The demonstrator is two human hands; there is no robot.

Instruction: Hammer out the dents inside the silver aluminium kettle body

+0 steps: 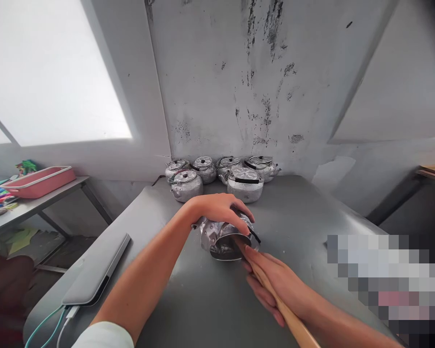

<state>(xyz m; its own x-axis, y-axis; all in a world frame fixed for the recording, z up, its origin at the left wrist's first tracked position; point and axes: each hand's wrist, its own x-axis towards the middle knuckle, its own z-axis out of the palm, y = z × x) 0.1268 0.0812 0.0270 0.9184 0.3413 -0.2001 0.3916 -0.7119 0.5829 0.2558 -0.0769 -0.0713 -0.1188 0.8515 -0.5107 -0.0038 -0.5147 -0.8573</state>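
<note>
A dented silver metal kettle [209, 234] lies tipped on the grey table, its round opening facing me. My left hand [221, 209] grips it from above, fingers curled over its far side. The kettle's black handle grip [254, 235] shows at the right of the opening. In my right hand [271, 278] is a long wooden stick [275, 295], held along its length. The stick's far end goes into the kettle's opening, where its tip is hidden. Its near end runs out of view at the bottom.
Several silver kettles [245, 191] with lids stand at the table's [203, 304] back edge by the wall. A grey flat case [96, 273] with cables lies at the left. A pink basket [43, 182] sits on a side table; a blurred-out patch covers the right.
</note>
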